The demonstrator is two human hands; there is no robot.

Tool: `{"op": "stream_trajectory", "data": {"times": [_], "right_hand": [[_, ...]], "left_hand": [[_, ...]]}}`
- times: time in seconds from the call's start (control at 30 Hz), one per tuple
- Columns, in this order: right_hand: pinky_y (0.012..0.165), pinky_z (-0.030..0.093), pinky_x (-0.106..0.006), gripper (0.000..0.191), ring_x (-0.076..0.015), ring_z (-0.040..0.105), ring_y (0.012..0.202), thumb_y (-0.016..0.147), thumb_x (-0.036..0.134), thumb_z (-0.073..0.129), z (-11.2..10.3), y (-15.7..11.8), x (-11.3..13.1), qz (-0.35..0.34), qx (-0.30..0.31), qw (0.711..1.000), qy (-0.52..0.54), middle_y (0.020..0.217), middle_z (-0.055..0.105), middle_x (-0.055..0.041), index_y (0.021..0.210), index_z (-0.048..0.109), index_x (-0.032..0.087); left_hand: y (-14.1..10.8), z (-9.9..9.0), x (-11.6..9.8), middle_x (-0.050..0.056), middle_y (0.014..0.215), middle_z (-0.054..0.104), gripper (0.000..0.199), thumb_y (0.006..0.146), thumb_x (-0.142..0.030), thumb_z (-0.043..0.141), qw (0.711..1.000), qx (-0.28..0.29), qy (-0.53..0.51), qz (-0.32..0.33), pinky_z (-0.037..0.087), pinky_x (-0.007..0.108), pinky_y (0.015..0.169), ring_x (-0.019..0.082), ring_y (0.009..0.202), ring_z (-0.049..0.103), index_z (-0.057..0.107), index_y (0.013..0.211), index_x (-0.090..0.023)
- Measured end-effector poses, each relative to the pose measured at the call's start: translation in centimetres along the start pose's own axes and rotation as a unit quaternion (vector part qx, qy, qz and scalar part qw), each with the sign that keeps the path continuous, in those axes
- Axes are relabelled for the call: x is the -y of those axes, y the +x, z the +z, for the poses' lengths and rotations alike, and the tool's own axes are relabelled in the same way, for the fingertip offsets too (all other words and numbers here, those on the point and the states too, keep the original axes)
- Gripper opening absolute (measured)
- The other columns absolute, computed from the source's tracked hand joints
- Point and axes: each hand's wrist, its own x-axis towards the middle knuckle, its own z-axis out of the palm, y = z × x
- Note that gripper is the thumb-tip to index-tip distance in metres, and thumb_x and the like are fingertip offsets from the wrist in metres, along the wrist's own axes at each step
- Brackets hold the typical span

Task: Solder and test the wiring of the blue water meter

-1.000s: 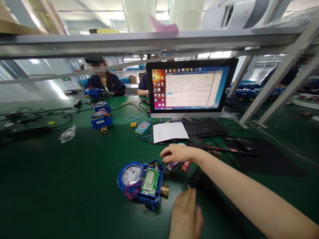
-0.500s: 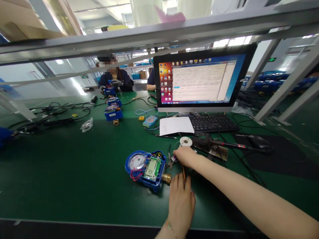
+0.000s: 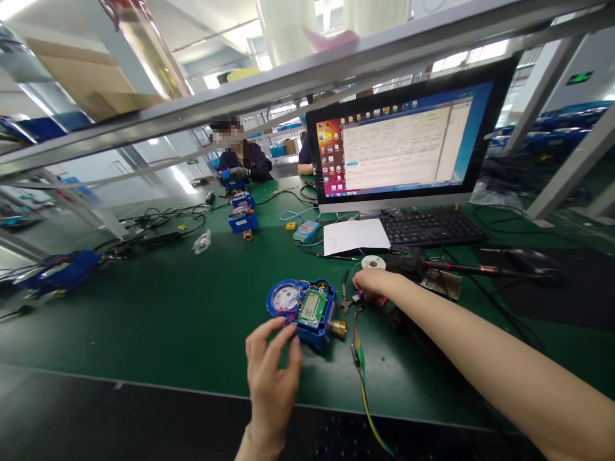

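Note:
A blue meter (image 3: 317, 334) with a round dial, a green circuit board with a display, and a brass fitting lies on the green table. My left hand (image 3: 273, 368) is at its lower left edge, fingers apart, with the fingertips near the pink and red wires. Right of the meter, my right hand (image 3: 373, 283) is closed beside the pliers (image 3: 344, 302) and the white spool (image 3: 373, 262); what its fingers hold is hidden. Coloured wires with clips (image 3: 360, 362) run down to the table's front edge.
A monitor (image 3: 398, 147), a keyboard (image 3: 432, 229) and a white paper (image 3: 355, 237) stand or lie behind my hands. More blue meters (image 3: 243, 220) sit farther back, near a person (image 3: 243, 160) across the table. A black-handled tool (image 3: 418, 262) lies at right.
My left hand has moved left from the coloured wires to the meter and its fingers have spread. The wires and clips now show. The camera view has turned left and tilted.

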Motion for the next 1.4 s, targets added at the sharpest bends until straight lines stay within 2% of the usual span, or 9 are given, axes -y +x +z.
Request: {"op": "stream_trajectory", "data": {"times": [0.2,0.4,0.53,0.67,0.83,1.0,1.2,1.3,1.4], "right_hand": [[0.08,0.043,-0.038,0.01,-0.0235,0.056,0.091,0.081,0.019,0.057,-1.3,-3.8,-0.4,-0.017,-0.132,0.991,0.014,0.091,0.059,-0.0113,0.082,0.06,0.01],[0.07,0.041,-0.031,0.022,-0.018,0.055,0.076,0.091,0.032,0.032,-0.9,-9.6,0.3,-0.073,-0.253,0.938,0.224,0.083,0.057,-0.0071,0.09,0.047,0.016],[0.067,0.041,-0.026,0.024,-0.0137,0.05,0.07,0.086,0.043,0.041,2.8,-12.4,3.6,-0.172,-0.172,0.782,0.574,0.074,0.052,-0.0004,0.093,0.045,0.02],[0.055,0.036,-0.023,0.035,-0.0106,0.042,0.059,0.081,0.049,0.053,6.1,-13.7,7.2,-0.134,-0.041,0.6,0.788,0.066,0.044,0.0025,0.099,0.047,0.02],[0.049,0.034,-0.021,0.038,-0.0098,0.039,0.055,0.074,0.053,0.063,6.6,-13.2,7.0,-0.09,-0.087,0.515,0.848,0.065,0.043,0.0019,0.091,0.052,0.021],[0.054,0.039,-0.023,0.04,-0.0111,0.042,0.058,0.072,0.056,0.062,6.9,-13.1,6.9,-0.078,-0.08,0.54,0.834,0.066,0.046,0.0011,0.089,0.053,0.021],[0.055,0.04,-0.023,0.043,-0.0106,0.044,0.057,0.078,0.062,0.051,9.5,-14.3,11.1,-0.11,-0.008,0.549,0.828,0.065,0.046,0.0023,0.091,0.048,0.021],[0.047,0.037,-0.022,0.041,-0.01,0.041,0.048,0.082,0.061,0.046,10.1,-14.6,11.5,-0.114,-0.056,0.63,0.766,0.054,0.042,0.0033,0.083,0.049,0.02],[0.044,0.035,-0.022,0.029,-0.0099,0.044,0.045,0.082,0.048,0.054,9.8,-15.2,10.1,-0.105,-0.27,0.753,0.591,0.054,0.048,0.0024,0.077,0.054,0.02]], "left_hand": [[1.6,-2.3,4.0,0.002,0.091,0.057,0.01,0.08,-0.022,0.058,0.995,-0.039,-0.026,-0.093,0.043,0.03,0.079,0.015,0.087,0.053,0.06,0.09,-0.02],[5.1,-1.6,4.4,0.004,0.1,0.057,0.013,0.081,-0.027,0.056,0.99,0.059,-0.068,-0.109,0.039,0.035,0.089,0.018,0.099,0.05,0.06,0.092,-0.021],[7.7,0.7,5.4,0.005,0.104,0.058,0.021,0.082,-0.029,0.053,0.966,0.167,-0.127,-0.153,0.04,0.035,0.092,0.018,0.102,0.052,0.058,0.1,-0.02],[8.0,2.9,6.6,0.005,0.103,0.061,0.025,0.075,-0.028,0.061,0.943,0.246,-0.141,-0.172,0.042,0.036,0.092,0.02,0.101,0.054,0.062,0.098,-0.02],[6.1,3.5,8.7,0.011,0.116,0.057,0.04,0.079,-0.038,0.054,0.928,0.236,-0.138,-0.253,0.039,0.039,0.098,0.023,0.109,0.052,0.055,0.111,-0.015],[4.1,3.7,9.2,0.006,0.11,0.062,0.037,0.084,-0.034,0.041,0.912,0.239,-0.169,-0.287,0.048,0.031,0.085,0.018,0.094,0.06,0.05,0.117,-0.018],[-0.8,2.4,4.2,0.013,0.119,0.054,0.04,0.089,-0.032,0.025,0.928,0.142,-0.043,-0.341,0.028,0.055,0.101,0.027,0.112,0.048,0.042,0.12,-0.016],[-3.3,1.3,1.2,0.012,0.129,0.046,0.041,0.089,-0.03,0.03,0.944,0.153,0.032,-0.292,0.015,0.059,0.106,0.027,0.122,0.038,0.036,0.128,-0.019],[-4.3,0.6,-0.2,0.012,0.127,0.045,0.045,0.088,-0.031,0.038,0.957,0.171,0.087,-0.217,0.023,0.059,0.104,0.027,0.121,0.038,0.031,0.132,-0.023]]}}
